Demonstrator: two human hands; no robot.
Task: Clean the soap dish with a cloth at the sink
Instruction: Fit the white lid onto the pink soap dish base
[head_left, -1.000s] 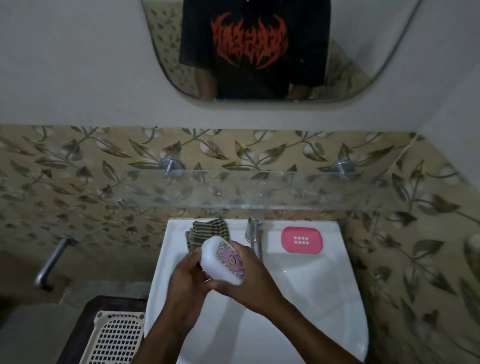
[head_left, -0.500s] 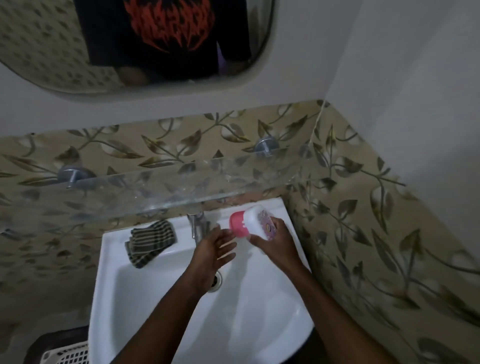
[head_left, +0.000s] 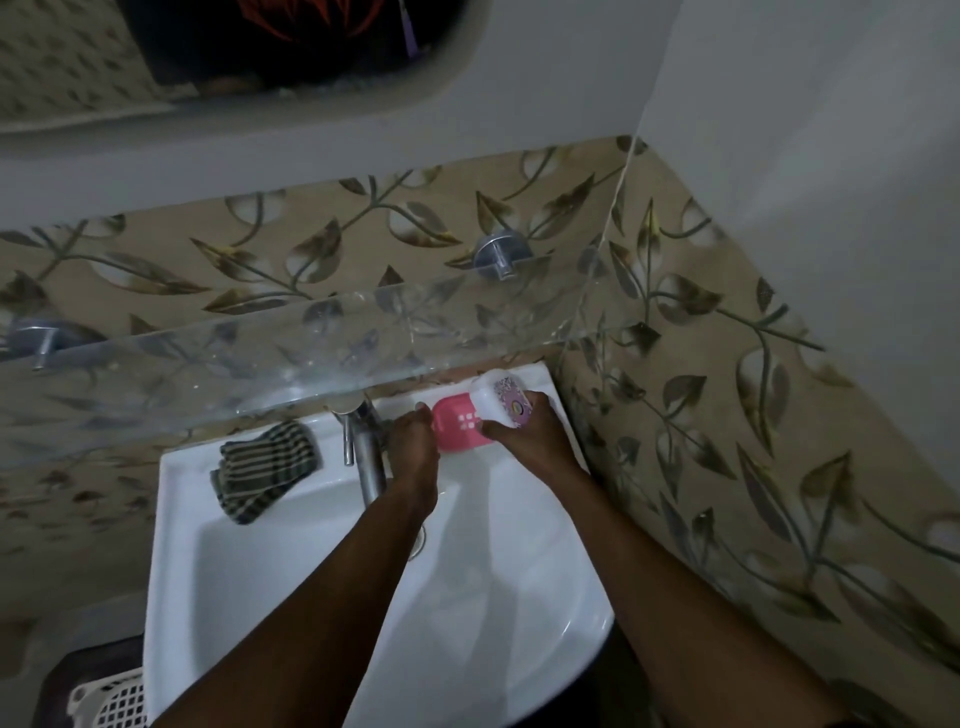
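Observation:
A pink soap dish base (head_left: 460, 427) with small white drain slots lies on the white sink's (head_left: 187, 571) back right ledge. My right hand (head_left: 530, 434) is shut on the white soap dish lid (head_left: 501, 397), which bears a purple patterned label, and holds it tilted over the right end of the pink base. My left hand (head_left: 413, 447) touches the base's left end; I cannot see whether its fingers grip it. A striped dark green cloth (head_left: 265, 470) lies bunched on the back left ledge, apart from both hands.
A metal tap (head_left: 363, 452) stands at the middle of the back ledge, just left of my left hand. A glass shelf (head_left: 260, 358) juts out above the ledge. A tiled wall (head_left: 727, 415) closes the right side. A white slotted basket (head_left: 114, 701) sits lower left.
The view has swung right and down. My right hand carried the white lid from mid-basin to the pink base on the back right ledge. My left hand let go of the lid and reached the base.

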